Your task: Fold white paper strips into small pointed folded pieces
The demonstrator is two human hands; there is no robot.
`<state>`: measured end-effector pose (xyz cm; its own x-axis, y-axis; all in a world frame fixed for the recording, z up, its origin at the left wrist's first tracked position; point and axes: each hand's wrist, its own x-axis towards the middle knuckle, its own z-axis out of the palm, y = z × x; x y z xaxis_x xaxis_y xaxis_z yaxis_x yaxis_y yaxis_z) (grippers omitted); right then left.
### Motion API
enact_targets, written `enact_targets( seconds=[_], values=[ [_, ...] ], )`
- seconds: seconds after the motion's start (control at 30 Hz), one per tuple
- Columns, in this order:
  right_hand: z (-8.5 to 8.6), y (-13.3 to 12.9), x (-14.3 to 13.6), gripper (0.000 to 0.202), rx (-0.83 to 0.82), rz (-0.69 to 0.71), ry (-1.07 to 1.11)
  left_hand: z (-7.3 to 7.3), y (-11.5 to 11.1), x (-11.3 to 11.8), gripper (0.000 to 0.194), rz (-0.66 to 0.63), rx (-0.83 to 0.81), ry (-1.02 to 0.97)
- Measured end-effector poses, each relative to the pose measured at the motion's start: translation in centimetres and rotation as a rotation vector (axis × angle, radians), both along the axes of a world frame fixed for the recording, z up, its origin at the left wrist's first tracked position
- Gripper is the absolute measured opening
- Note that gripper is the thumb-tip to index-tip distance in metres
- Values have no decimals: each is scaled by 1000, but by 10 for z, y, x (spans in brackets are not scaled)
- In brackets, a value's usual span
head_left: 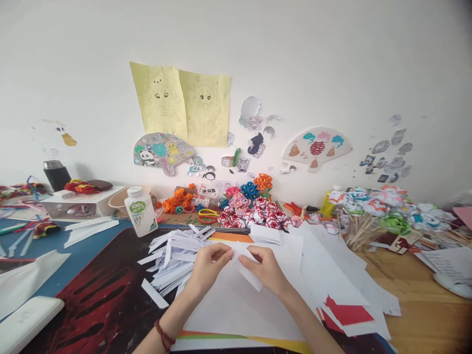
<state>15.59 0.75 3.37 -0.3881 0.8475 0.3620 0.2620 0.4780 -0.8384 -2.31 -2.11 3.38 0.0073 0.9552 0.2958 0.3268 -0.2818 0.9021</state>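
Note:
Above the white sheets in front of me, my left hand (211,265) and my right hand (266,269) face each other with thumbs and index fingers pinched. Between them is a small piece of white paper (250,276), slanting down to the right under my right thumb. The fingertips of my left hand close at its upper left corner. A large white sheet (236,314) lies flat beneath both hands. Just left of my left hand is a loose pile of narrow folded paper strips (171,258). A folded white paper (265,234) rests beyond my fingers.
A white bottle (141,211) stands behind the strips. Yellow-handled scissors (207,215) and paper flowers (263,214) line the wall. At right are red paper pieces (346,314), flowers on sticks (368,211) and a white mouse (453,284). A white case (31,322) lies front left.

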Motion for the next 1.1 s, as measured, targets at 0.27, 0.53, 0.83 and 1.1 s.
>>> enact_targets(
  seconds=[0.27,0.53,0.83,1.1],
  values=[
    [-2,0,0,39,-5,28,5,0,0,2,26,61,45,28],
    [-6,3,-3,34,8,13,15,-3,-4,6,25,130,88,39],
    [-13,10,0,37,-113,12,123,4,1,11,27,71,104,113],
    [-17,18,0,29,-140,17,144,-1,12,14,27,66,115,141]
  ],
)
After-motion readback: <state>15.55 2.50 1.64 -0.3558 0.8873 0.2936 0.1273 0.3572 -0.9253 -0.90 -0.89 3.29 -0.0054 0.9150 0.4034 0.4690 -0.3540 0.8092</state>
